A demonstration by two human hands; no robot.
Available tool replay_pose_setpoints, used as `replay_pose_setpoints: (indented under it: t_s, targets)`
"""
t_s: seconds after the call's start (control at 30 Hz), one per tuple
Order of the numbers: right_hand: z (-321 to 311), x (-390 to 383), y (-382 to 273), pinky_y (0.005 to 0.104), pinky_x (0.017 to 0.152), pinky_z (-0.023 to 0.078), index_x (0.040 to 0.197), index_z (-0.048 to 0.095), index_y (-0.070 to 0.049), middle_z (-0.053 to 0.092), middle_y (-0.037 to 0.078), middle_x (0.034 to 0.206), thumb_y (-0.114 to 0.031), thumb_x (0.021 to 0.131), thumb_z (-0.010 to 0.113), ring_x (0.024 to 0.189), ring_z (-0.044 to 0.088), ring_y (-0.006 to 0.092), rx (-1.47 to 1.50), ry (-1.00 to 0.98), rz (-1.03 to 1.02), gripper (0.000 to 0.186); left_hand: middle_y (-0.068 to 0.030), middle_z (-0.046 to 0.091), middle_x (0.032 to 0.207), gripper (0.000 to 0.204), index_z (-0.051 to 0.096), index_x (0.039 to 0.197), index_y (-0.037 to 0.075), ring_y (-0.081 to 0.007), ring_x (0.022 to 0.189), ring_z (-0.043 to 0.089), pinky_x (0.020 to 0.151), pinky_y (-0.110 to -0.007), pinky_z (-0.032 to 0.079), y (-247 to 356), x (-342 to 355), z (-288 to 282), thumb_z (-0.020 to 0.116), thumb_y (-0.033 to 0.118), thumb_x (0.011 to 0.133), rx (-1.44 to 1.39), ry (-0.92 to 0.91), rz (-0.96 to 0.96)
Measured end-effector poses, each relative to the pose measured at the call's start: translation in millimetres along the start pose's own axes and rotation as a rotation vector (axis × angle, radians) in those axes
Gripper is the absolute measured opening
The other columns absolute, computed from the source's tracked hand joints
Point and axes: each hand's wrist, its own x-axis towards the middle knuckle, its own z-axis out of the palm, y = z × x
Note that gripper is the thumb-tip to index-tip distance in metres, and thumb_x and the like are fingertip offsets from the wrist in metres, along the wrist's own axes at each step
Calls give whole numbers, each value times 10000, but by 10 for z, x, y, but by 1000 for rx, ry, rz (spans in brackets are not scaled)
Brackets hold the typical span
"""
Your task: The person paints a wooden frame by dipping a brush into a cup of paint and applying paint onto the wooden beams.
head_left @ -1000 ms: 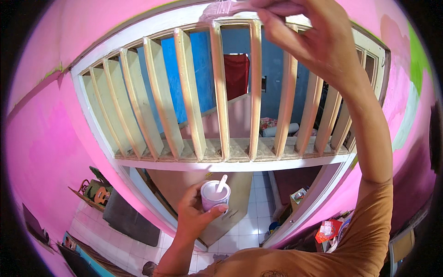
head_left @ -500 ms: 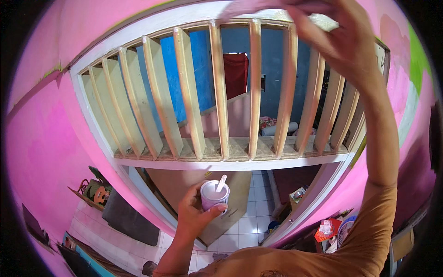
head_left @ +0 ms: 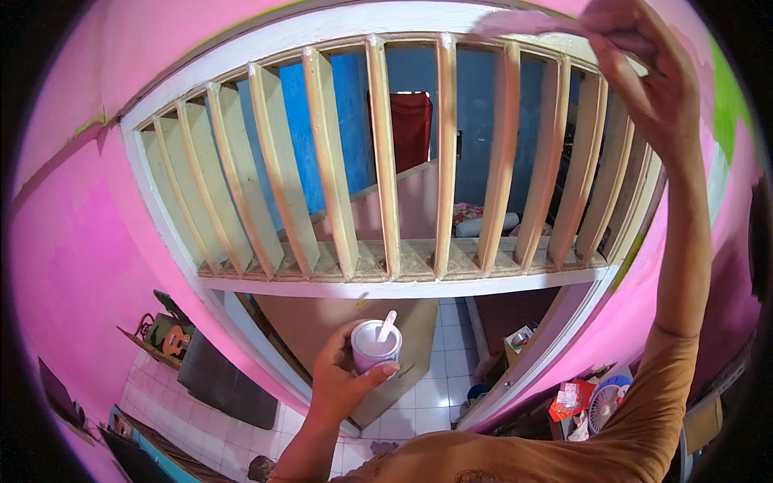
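My left hand (head_left: 336,388) is low in the view, wrapped around a small cup (head_left: 375,348) of pale pink paint with a white stick (head_left: 387,325) standing in it. My right hand (head_left: 644,76) is raised to the top right and grips a brush (head_left: 527,24). The brush's pink tip lies against the white top rail (head_left: 322,28) of a slatted opening above a doorway. The part of the rail under the brush looks pink.
Pale wooden slats (head_left: 385,153) fill the white frame, with a sill (head_left: 403,266) below. Pink wall (head_left: 72,241) surrounds it. Far below are a brown door (head_left: 322,322), tiled floor (head_left: 419,394), a dark mat (head_left: 229,386), a small fan (head_left: 604,406) and clutter.
My right hand has slid to the right along the top rail with the brush. My left hand and the cup have stayed in place.
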Motion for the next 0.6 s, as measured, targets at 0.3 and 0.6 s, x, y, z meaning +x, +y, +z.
replay_pose_setpoints:
  t_s: [0.3, 0.6]
  targets:
    - [315, 29, 4, 227, 670, 603, 941, 598, 20, 635, 114, 897, 35, 848, 612, 733, 658, 148, 317, -28, 146, 95, -115, 588, 1284, 752, 462, 1400, -5, -190, 1169, 596, 1018, -352, 487, -171, -12, 63, 881, 147, 795, 12, 6, 37]
    - [87, -303, 104, 204, 574, 600, 930, 590, 32, 610, 110, 875, 72, 812, 534, 695, 642, 121, 118, 205, 19, 137, -97, 579, 1289, 746, 420, 1447, 7, -174, 1174, 584, 1026, -338, 470, -101, -4, 109, 840, 140, 845, 21, -24, 8]
